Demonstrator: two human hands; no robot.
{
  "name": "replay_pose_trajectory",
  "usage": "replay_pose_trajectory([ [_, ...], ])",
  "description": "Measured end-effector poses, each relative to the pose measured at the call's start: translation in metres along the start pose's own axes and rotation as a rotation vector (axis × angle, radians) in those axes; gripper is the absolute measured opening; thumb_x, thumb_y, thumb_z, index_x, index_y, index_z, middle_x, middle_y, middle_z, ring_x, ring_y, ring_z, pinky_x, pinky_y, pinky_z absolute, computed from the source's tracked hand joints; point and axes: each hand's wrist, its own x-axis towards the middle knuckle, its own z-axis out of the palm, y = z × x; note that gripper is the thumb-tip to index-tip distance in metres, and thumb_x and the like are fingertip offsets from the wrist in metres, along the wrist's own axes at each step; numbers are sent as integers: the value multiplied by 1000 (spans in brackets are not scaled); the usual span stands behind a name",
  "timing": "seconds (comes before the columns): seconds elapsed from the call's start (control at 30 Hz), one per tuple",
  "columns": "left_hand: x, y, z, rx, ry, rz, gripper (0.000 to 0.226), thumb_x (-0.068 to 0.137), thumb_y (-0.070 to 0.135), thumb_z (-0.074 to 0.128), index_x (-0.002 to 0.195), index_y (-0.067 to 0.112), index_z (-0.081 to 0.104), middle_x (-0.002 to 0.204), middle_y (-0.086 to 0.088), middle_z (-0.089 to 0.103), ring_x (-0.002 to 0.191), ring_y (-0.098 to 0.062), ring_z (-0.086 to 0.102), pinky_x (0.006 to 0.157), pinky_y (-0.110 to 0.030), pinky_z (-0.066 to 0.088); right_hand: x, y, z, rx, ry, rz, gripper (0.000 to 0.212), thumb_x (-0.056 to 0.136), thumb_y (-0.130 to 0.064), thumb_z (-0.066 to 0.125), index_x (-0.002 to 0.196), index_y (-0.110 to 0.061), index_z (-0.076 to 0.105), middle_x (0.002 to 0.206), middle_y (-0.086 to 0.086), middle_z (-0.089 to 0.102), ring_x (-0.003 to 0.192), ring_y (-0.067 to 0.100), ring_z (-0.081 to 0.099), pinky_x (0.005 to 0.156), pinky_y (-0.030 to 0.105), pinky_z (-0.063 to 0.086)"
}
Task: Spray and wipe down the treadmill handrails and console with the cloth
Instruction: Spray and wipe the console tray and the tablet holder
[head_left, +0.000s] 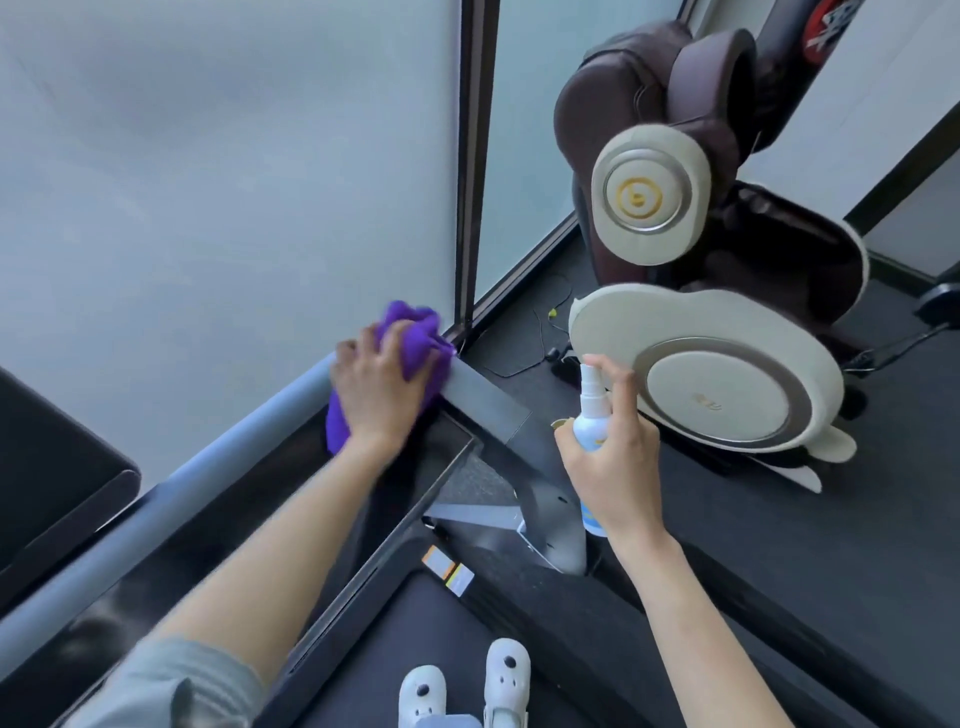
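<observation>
My left hand (379, 387) grips a bunched purple cloth (413, 338) and presses it on the treadmill's grey handrail (208, 467), where the rail meets its dark corner piece (478, 392). My right hand (615, 457) holds a small white and blue spray bottle (592, 415) upright, just right of that corner, with the index finger curled over the nozzle. The black glossy console (57, 467) shows at the left edge.
A frosted glass wall with a dark frame post (475, 156) stands right behind the rail. A brown and cream massage chair (701, 260) fills the right side on dark carpet. My feet in white clogs (467, 686) stand on the treadmill belt.
</observation>
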Motion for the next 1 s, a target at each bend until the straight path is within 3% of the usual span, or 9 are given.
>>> replay_pose_trajectory([
  [0.13,-1,17,5,-60,-26,-206,56,89,58,54,131,20,52,133,-14,46,113,-38,43,88,-47,37,-4,1,-1,17,26,-5,60,74,1,64,121,-28,43,76,-1,56,61,30,45,61,44,49],
  [0.23,-42,54,16,-179,-8,-246,57,89,56,55,130,18,50,132,-12,45,105,-37,44,81,-47,42,-7,3,-5,40,27,-4,61,74,2,61,121,-30,41,79,0,60,65,33,55,63,44,50],
  [0.33,-83,86,17,-174,1,-106,56,85,60,49,125,20,52,122,-10,51,93,-34,47,69,-42,45,-7,2,-7,20,54,-42,61,73,4,61,122,-26,43,93,-7,56,67,32,56,63,42,50],
  [0.43,-102,92,15,-148,-41,133,57,82,62,47,122,22,57,118,-9,55,88,-33,50,67,-40,45,-4,0,-5,19,69,-20,61,73,3,62,122,-27,42,69,-17,45,60,22,43,59,41,48],
  [0.6,-38,34,8,-201,-4,-295,59,88,57,57,131,18,51,129,-16,46,106,-39,45,87,-47,38,-3,-5,-10,36,69,-6,62,75,2,63,122,-30,42,66,-18,44,60,25,44,59,42,48],
  [0.67,-25,33,7,-187,-35,-339,60,89,58,54,132,17,48,132,-16,43,109,-39,43,90,-47,37,-8,-3,-17,23,81,4,62,75,2,63,122,-31,41,69,-19,46,60,23,44,59,40,47],
  [0.8,-59,70,14,-195,-9,-172,51,85,56,60,117,18,60,120,-12,53,94,-37,48,77,-44,44,-22,4,-31,-12,108,35,61,76,3,62,122,-31,40,74,-18,49,61,26,47,61,41,48],
  [0.9,-108,99,19,-239,-39,108,45,79,59,58,103,22,66,111,-5,59,83,-32,48,69,-37,43,-31,3,-39,-45,136,49,60,76,2,62,121,-31,40,83,-19,51,65,26,49,63,39,48],
  [1.0,-141,112,18,-261,-142,449,45,67,51,74,103,25,66,110,-1,59,79,-29,48,64,-36,44,-36,0,-48,-56,157,98,60,76,1,62,121,-32,40,77,-15,50,64,24,48,62,40,48],
])
